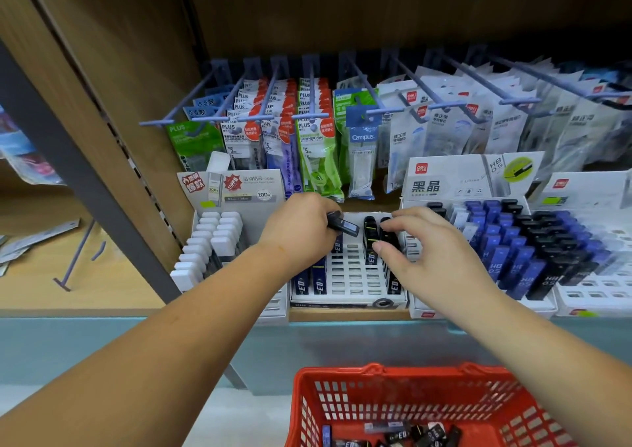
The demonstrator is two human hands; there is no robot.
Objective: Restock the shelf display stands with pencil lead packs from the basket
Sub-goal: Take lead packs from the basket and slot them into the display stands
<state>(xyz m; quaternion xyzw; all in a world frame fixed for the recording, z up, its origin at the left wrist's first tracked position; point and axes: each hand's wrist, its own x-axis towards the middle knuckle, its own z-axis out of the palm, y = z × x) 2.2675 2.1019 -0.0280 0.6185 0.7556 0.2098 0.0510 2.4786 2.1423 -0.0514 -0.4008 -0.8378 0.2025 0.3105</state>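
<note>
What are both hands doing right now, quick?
Left hand: closed, holding a dark pencil lead pack.
Right hand: open, fingers spread over the middle display stand, holding nothing.

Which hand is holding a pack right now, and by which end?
The left hand pinches a dark lead pack by its black cap end. The right hand holds nothing.

Wooden shelf (349,314), display stands (349,292), maybe four
</note>
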